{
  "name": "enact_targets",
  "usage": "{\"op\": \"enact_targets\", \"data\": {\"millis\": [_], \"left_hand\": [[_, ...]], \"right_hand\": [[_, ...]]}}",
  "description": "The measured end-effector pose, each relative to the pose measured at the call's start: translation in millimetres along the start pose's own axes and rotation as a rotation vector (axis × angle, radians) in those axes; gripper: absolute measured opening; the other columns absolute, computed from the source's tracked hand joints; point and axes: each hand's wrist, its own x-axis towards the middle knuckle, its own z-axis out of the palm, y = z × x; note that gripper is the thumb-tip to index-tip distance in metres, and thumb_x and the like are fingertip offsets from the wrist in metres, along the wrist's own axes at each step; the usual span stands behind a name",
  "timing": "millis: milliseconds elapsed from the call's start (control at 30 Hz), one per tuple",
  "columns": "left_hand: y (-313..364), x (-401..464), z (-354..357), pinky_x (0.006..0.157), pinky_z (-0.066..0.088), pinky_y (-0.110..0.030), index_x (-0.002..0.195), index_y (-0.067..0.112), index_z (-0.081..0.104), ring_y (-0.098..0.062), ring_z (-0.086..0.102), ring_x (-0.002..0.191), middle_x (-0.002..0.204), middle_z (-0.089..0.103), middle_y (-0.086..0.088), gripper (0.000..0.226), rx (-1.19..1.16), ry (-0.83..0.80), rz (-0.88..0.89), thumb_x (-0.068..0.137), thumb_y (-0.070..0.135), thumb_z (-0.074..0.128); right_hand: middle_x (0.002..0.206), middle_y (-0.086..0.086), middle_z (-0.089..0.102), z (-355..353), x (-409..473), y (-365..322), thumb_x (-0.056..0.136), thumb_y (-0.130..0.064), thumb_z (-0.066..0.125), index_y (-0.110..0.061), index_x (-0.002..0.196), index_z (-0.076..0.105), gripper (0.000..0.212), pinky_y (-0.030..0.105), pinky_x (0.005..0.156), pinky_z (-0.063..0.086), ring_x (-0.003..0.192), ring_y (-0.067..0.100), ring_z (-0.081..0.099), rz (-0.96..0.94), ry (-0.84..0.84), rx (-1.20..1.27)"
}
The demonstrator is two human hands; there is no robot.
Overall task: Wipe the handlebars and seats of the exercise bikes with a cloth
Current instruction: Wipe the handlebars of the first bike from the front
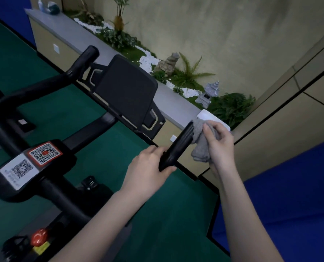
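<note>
A soft, crumpled grey cloth (201, 143) is pressed against the outer end of the smooth black tubular handlebar grip (176, 146), pinched in the right hand (218, 143). The left hand (148, 167) curls round the grip's lower end, steadying it. The loose cloth could likely slip off the rounded tip, missing its far side; beyond stands a matte black console screen (127, 91).

Two QR-code stickers (36, 159) on the bike's black centre console (15, 188), their small print illegible.

Green floor (166, 214), grey ledge (66, 27) with plants (231, 106), beige wall (233, 35).
</note>
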Motion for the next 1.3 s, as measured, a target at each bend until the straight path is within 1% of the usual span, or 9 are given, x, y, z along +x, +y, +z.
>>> {"op": "enact_targets", "data": {"millis": [133,267,400,533,600,700,900,1067,1300], "left_hand": [[-2,0,4,0.084,0.049,-0.030,0.129,0.028,0.054,-0.012,0.057,0.099,0.108,0.057,0.011,0.049,-0.018,0.038,0.002,0.083,0.041,0.068],[-3,-1,7,0.086,0.049,-0.033,0.129,0.030,0.054,-0.010,0.056,0.097,0.106,0.056,0.013,0.050,-0.042,0.059,-0.010,0.082,0.039,0.070],[-5,-1,8,0.086,0.049,-0.030,0.129,0.030,0.055,-0.008,0.055,0.095,0.105,0.056,0.015,0.049,-0.050,0.067,-0.007,0.083,0.039,0.069],[-4,-2,8,0.086,0.049,-0.032,0.129,0.030,0.055,-0.009,0.055,0.096,0.105,0.054,0.015,0.048,-0.045,0.063,-0.001,0.084,0.039,0.068],[-4,-2,7,0.085,0.049,-0.033,0.128,0.029,0.055,-0.010,0.055,0.096,0.103,0.054,0.014,0.047,-0.047,0.058,0.003,0.084,0.039,0.067],[-4,-2,6,0.085,0.049,-0.033,0.129,0.028,0.055,-0.011,0.057,0.098,0.105,0.055,0.012,0.047,-0.038,0.054,0.013,0.085,0.039,0.067],[-3,-2,5,0.085,0.050,-0.034,0.126,0.026,0.057,-0.014,0.058,0.099,0.107,0.058,0.009,0.046,-0.046,0.061,0.028,0.083,0.034,0.070],[-3,0,4,0.084,0.050,-0.032,0.126,0.025,0.057,-0.012,0.057,0.093,0.103,0.056,0.009,0.048,-0.048,0.048,0.032,0.082,0.034,0.072],[-4,-1,1,0.080,0.049,-0.031,0.124,0.023,0.060,-0.013,0.056,0.089,0.104,0.058,0.006,0.045,-0.050,0.027,0.064,0.082,0.034,0.071]], "right_hand": [[0.095,-0.005,0.068,5,-11,15,0.092,-0.010,0.061,-0.017,0.096,0.068,0.011,0.044,0.100,0.048,0.101,0.020,0.062,0.082,0.111,0.182],[0.092,-0.001,0.069,13,3,10,0.094,-0.005,0.057,-0.011,0.098,0.067,0.012,0.040,0.094,0.051,0.093,0.017,0.064,0.065,0.148,0.248],[0.103,0.014,0.067,15,17,11,0.094,-0.004,0.056,-0.012,0.094,0.066,0.013,0.048,0.098,0.049,0.104,0.032,0.062,0.059,0.243,0.221],[0.095,0.004,0.065,15,19,17,0.093,-0.006,0.058,-0.008,0.097,0.065,0.008,0.039,0.094,0.051,0.094,0.017,0.062,0.073,0.361,0.201],[0.096,0.004,0.066,20,16,19,0.093,-0.006,0.059,-0.006,0.100,0.065,0.009,0.036,0.094,0.050,0.095,0.016,0.062,0.088,0.294,0.205],[0.105,0.012,0.067,27,5,22,0.096,-0.009,0.055,-0.006,0.105,0.064,0.013,0.041,0.097,0.050,0.104,0.025,0.063,0.153,0.196,0.314],[0.104,0.013,0.068,27,-24,39,0.099,-0.003,0.045,-0.001,0.114,0.061,0.022,0.026,0.068,0.056,0.092,0.022,0.068,0.259,0.033,0.445],[0.100,0.006,0.072,27,-40,46,0.098,0.002,0.044,-0.007,0.109,0.064,0.024,0.025,0.075,0.056,0.095,0.019,0.069,0.247,-0.082,0.417],[0.089,-0.007,0.072,20,-62,49,0.097,-0.002,0.050,-0.024,0.095,0.066,0.027,0.025,0.077,0.055,0.087,0.011,0.067,0.203,-0.106,0.170]]}}
